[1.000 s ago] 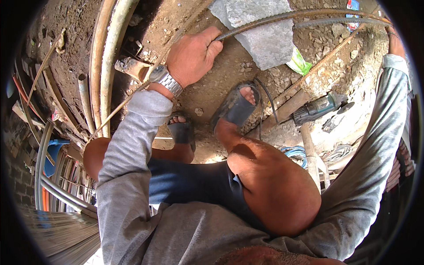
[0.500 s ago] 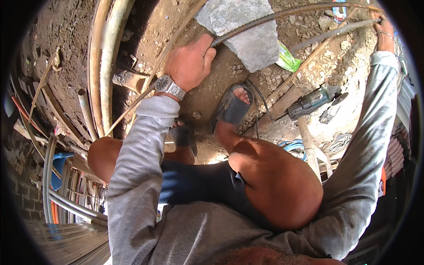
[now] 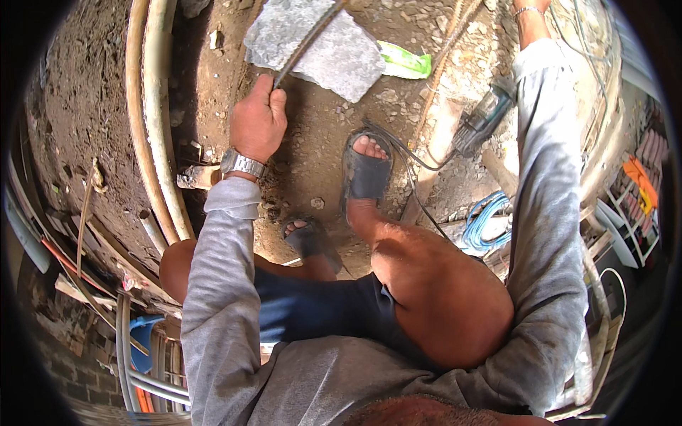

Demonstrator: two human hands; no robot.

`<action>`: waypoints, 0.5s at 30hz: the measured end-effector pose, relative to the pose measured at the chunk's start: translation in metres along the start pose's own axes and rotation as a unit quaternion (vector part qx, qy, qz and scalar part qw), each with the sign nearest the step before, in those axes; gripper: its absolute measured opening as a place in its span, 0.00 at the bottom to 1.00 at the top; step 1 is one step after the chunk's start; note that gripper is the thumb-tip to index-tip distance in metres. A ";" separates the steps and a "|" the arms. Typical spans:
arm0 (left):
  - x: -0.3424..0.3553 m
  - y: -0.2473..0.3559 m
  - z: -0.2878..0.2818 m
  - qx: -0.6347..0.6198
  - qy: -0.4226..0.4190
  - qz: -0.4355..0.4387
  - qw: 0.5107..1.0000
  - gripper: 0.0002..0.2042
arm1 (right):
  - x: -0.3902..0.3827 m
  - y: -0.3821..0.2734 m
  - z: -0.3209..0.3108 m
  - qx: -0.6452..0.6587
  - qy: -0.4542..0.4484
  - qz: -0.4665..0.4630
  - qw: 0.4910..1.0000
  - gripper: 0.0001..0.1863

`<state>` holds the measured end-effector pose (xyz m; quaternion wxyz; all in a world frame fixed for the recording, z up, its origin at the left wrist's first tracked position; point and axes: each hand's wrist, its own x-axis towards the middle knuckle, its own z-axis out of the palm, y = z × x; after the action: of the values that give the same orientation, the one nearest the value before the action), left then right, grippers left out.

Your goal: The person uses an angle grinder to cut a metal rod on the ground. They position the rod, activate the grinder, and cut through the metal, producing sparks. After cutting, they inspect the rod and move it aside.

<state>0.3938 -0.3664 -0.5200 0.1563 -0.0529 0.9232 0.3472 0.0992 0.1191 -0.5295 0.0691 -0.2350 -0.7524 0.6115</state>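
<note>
My left hand [image 3: 259,121], with a metal watch on its wrist, is closed round the near end of a ribbed steel bar [image 3: 309,41]. The bar runs up and to the right across a pale grey stone slab [image 3: 355,57] and leaves the view at the top. My right arm is stretched far forward. Only the wrist and a small part of my right hand [image 3: 531,7] show at the top edge. Its fingers are cut off, so whether it holds anything is hidden.
A corded dark green power tool [image 3: 486,117] lies beside my right forearm. A green packet [image 3: 405,60] touches the slab. Coiled blue cord [image 3: 486,220] lies by my right knee. Long poles [image 3: 156,106] lie at left. My sandalled foot [image 3: 368,167] stands on dirt.
My right hand has gone farther forward, mostly out of view. The bar, bowed toward the right before, now points more steeply away. The view has shifted; the slab appears farther left.
</note>
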 end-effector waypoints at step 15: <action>0.004 -0.003 -0.002 0.010 0.017 0.060 0.998 0.10 | -0.350 0.048 -0.050 -0.172 0.041 -0.088 0.980 0.04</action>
<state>0.3905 -0.3694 -0.5217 0.1199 -0.0023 0.9308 0.3453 0.4397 0.0172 -0.4985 0.1118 -0.2015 -0.8604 0.4546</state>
